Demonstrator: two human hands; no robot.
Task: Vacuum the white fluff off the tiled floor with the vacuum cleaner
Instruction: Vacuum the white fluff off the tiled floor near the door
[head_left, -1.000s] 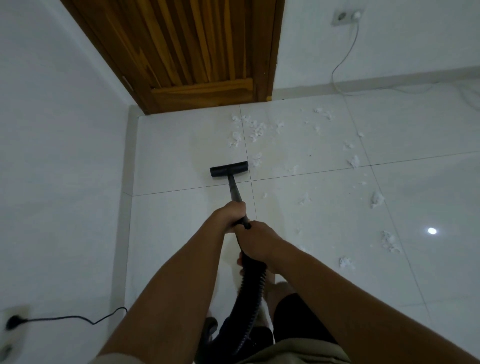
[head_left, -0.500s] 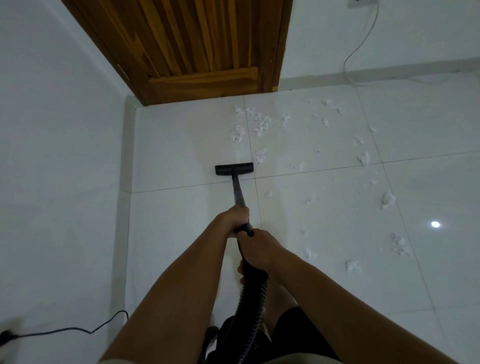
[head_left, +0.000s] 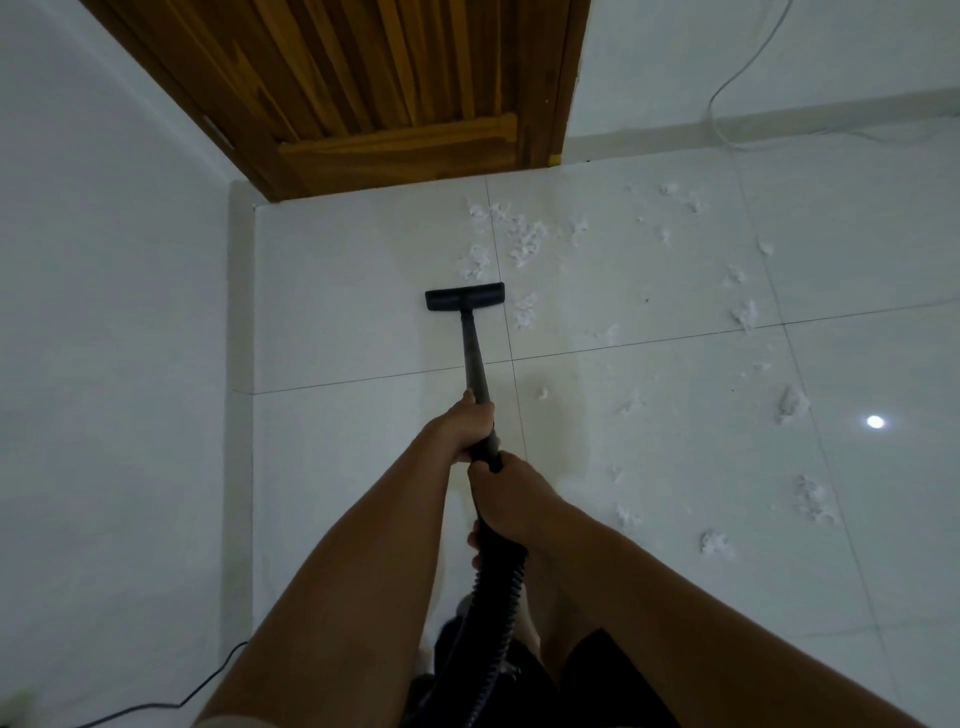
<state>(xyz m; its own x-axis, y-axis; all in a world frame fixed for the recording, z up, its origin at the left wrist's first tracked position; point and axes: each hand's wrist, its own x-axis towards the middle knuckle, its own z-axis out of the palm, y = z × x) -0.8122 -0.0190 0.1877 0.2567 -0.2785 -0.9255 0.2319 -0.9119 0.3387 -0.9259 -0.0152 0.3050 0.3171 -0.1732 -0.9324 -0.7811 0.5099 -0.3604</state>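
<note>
Your left hand (head_left: 470, 428) grips the black vacuum wand (head_left: 474, 353), with your right hand (head_left: 506, 496) clamped just behind it where the ribbed black hose (head_left: 493, 597) begins. Its one flat black nozzle (head_left: 464, 298) rests ahead on the glossy white tiled floor (head_left: 353, 260). Wispy white fluff tufts (head_left: 524, 312), over a dozen, lie from just beside it rightwards.

Both arms bare, extended forward; left grip (head_left: 470, 428) ahead, fingers curled round vacuum wand (head_left: 474, 353); right grip (head_left: 511, 496) just behind, clasping its lower end.
</note>
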